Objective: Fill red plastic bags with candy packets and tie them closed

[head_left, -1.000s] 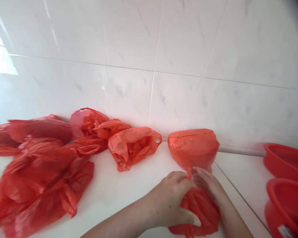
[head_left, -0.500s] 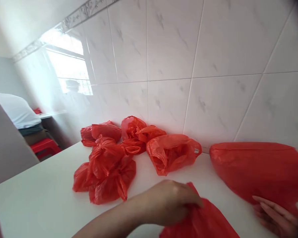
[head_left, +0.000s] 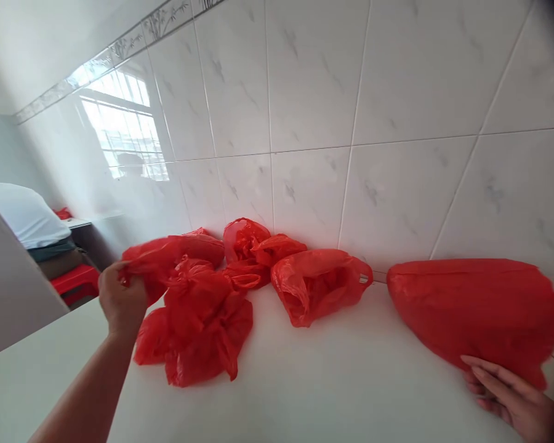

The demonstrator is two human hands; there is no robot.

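At the left end of the table, my left hand is closed on a thin red plastic bag, which stretches right over a heap of bags. Just in front of it lies a bunched, knotted red bag. To the right, a large, smooth red plastic bag rests near the wall. My right hand is at its lower edge, with fingers together and partly curled against the plastic. Exactly how they grip it is hard to see.
Crumpled red bags lie along the tiled wall, including a loosely open bag near the middle. The white table runs beneath everything. Beyond a grey panel, a person in white sits on a red stool.
My left hand has moved from the front middle to the far left of the table. The red bag it held there is gone from that spot. My right hand has barely moved.
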